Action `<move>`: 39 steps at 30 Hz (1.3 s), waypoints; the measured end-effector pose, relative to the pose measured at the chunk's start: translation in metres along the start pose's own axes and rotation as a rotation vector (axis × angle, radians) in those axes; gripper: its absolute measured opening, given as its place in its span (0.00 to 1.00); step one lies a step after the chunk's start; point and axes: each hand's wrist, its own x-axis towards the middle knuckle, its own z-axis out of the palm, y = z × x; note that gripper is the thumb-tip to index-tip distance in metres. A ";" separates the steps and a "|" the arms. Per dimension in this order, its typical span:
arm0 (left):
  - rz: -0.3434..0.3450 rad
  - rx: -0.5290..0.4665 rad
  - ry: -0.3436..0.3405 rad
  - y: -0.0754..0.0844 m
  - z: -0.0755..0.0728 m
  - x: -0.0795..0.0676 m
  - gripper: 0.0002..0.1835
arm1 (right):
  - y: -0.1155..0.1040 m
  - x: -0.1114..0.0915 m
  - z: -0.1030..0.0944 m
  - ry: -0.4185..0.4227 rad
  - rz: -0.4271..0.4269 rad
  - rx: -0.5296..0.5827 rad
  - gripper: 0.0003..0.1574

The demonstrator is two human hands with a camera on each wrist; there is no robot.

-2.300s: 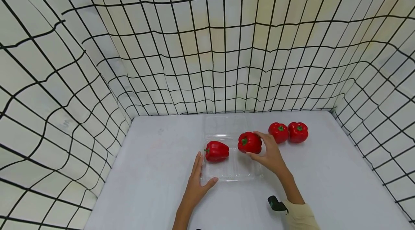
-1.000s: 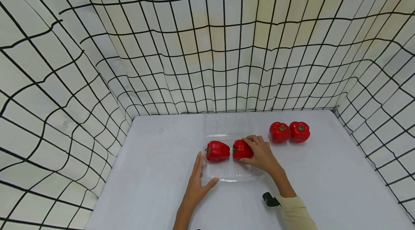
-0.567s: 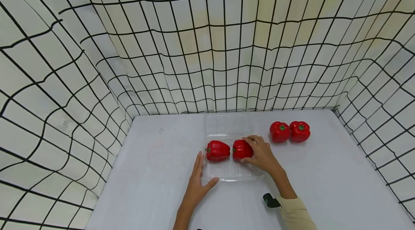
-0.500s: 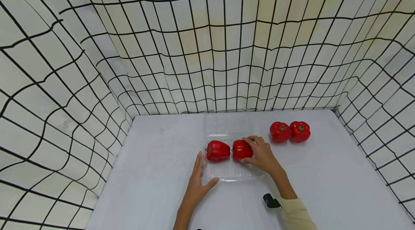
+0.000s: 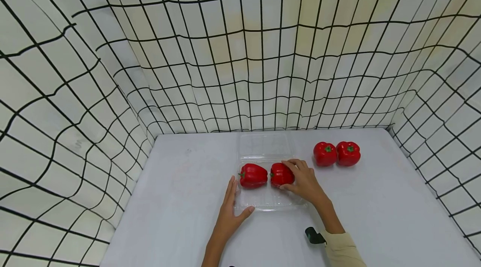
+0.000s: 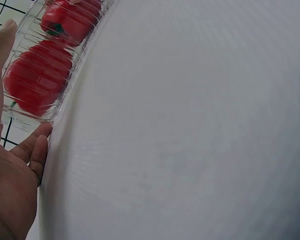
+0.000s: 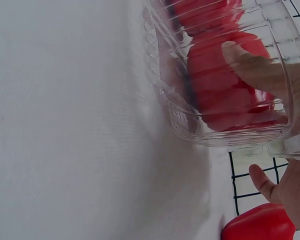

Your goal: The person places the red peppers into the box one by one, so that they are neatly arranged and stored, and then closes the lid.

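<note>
Two red bell peppers lie on their sides in a clear plastic clamshell container (image 5: pixel 263 203), whose lid (image 5: pixel 263 145) is folded back behind it. My right hand (image 5: pixel 306 182) holds the right-hand bell pepper (image 5: pixel 279 175), thumb on its near side and fingers on the far side. The left-hand bell pepper (image 5: pixel 253 176) lies by itself, its green stem pointing left. At the container's left front corner my left hand (image 5: pixel 228 217) rests with straight fingers along the side and the thumb by the front edge. Through the clear wall, the right wrist view shows the right thumb (image 7: pixel 255 70) against the pepper.
Two more red bell peppers, a nearer-in one (image 5: pixel 325 153) and an outer one (image 5: pixel 348 153), stand side by side at the back right of the white table (image 5: pixel 169 208). Black netting (image 5: pixel 263 66) over white walls encloses the table's back and sides.
Since the earliest frame my right hand has lowered the second bell pepper into the container's right half. Over the last second both hands have stayed nearly still.
</note>
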 end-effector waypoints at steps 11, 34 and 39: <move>0.000 0.000 0.002 -0.001 0.002 0.001 0.52 | 0.000 -0.001 -0.003 0.001 0.004 0.011 0.54; -0.001 0.009 -0.003 -0.002 0.002 0.000 0.52 | -0.002 -0.004 -0.003 -0.014 0.052 0.044 0.55; 0.001 0.018 0.001 -0.003 0.001 0.001 0.52 | -0.002 -0.007 -0.007 0.054 0.033 0.046 0.52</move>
